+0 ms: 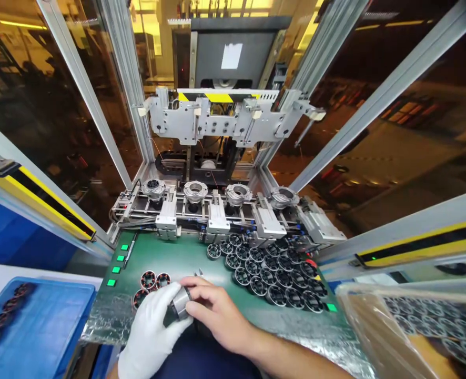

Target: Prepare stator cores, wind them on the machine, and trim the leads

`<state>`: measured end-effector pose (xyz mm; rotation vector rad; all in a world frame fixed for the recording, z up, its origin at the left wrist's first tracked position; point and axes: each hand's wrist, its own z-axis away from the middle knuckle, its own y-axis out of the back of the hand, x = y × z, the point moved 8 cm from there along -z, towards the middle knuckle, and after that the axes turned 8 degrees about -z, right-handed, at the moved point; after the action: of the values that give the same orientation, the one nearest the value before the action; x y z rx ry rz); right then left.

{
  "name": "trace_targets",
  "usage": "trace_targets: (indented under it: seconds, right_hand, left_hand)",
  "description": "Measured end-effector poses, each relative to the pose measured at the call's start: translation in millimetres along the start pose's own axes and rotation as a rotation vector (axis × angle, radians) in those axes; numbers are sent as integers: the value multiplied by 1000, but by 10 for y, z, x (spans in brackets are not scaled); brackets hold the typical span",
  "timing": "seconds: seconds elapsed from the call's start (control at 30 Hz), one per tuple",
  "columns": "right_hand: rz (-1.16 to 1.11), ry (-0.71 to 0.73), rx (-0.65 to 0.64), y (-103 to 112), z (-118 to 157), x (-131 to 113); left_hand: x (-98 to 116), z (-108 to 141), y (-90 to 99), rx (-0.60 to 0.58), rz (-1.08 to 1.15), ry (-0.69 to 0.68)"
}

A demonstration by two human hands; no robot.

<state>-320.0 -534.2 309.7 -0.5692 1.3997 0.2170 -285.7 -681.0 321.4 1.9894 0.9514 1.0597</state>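
While the gloved left hand and bare right hand pinch a grey cylinder, a blue tray holds dark parts and a plastic-lined box holds rings.

A grey metal cylinder sits between the white-gloved left hand and bare right hand. On the flat green tabletop, red-and-black round parts lie beyond the left, black-and-silver round parts beyond the right.
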Motion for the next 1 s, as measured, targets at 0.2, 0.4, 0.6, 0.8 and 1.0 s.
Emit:
trace_targets:
  seconds: [0.2, 0.4, 0.6, 0.8, 1.0]
  right_hand:
    - [610, 510, -45, 462, -885, -997]
    - [1075, 558, 109, 1307, -2040, -1312]
    - [1287, 462, 28, 1390, -2205, -1080]
    - [1453, 357, -36, 1309, -2294, -1091]
    - [1532, 286, -75, 1263, -2353, -1114]
  left_hand:
    - [-803, 360, 31, 63, -224, 259]
    - [-1465, 875, -375, 27, -292, 333]
    - [-1414, 913, -468, 3, -321, 243]
    - [-1413, 887, -451, -4, -336, 248]
    - [-1425, 889, -454, 5, -330, 236]
